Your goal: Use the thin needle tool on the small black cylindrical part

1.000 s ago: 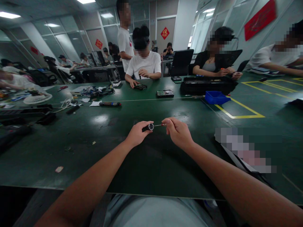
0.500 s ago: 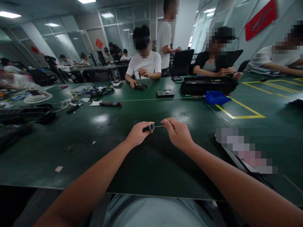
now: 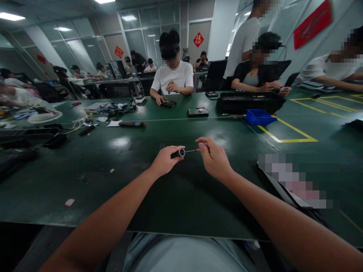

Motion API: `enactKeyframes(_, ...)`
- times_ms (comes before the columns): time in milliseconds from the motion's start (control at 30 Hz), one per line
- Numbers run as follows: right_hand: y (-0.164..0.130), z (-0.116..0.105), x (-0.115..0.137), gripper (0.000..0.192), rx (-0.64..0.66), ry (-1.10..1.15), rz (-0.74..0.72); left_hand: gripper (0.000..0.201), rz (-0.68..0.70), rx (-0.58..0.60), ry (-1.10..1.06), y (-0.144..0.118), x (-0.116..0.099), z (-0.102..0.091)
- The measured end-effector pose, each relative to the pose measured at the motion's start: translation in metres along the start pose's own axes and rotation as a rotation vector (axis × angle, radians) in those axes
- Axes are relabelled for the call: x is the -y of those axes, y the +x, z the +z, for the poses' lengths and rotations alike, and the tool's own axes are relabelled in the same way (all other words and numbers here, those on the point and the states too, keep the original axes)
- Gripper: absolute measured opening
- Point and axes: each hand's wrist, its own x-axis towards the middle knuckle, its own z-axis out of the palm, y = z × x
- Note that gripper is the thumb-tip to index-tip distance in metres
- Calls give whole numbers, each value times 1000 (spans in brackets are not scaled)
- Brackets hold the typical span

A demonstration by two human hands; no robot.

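Big open-plan workshop w/ glass partitions, red paper decorations on walls, dark green bench (image 3: pixel 93 189) running full width. Yellow tape rectangle (image 3: pixel 295 132) marked on bench, right side.

Person's left hand (image 3: pixel 164 161) is curled around a small black cylindrical part (image 3: pixel 178 153), thumb and forefinger pinching it; silver ring end faces right. Part sits just above bench surface, centre of view, between both hands. Can't tell exactly what the part is, too small.

Right hand (image 3: pixel 214 158) has fingers closed in a pinch on a thin tool w/ red handle (image 3: pixel 197 150); its slim metal shaft runs left and meets the ring end of the part. Whether tip is inside or just touching, can't tell.

Other stuff on bench, well apart from hands:
- blue bin (image 3: pixel 259 117) far right, beside a long black case (image 3: pixel 249 102)
- hard drive (image 3: pixel 197 112) mid-bench, past the hands
- dark pen-like tool (image 3: pixel 132 124) left of that
- cable clutter (image 3: pixel 113 108) further left, white fan guard (image 3: pixel 45 117) at left edge
- bits of paper scrap (image 3: pixel 70 202) near front edge

Co-worker in white tee (image 3: pixel 172 77) sits opposite, one hand on a small device (image 3: pixel 168 103). Another in black top (image 3: pixel 249 77) to the right, hands together over the case. Someone standing behind that one, in white shirt (image 3: pixel 244 37).
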Motion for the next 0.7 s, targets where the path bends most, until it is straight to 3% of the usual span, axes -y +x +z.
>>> enactKeyframes(333,0,2,-4,20,-11,75,71,43,12,-7,-7,0,1,1)
enactKeyframes(533,6,11,-15,20,-91,415,133,42,-29,15,-7,0,-3,0)
enactKeyframes(700,10,20,-27,28,-126,649,279,44,16,20,-31,0,-4,-1)
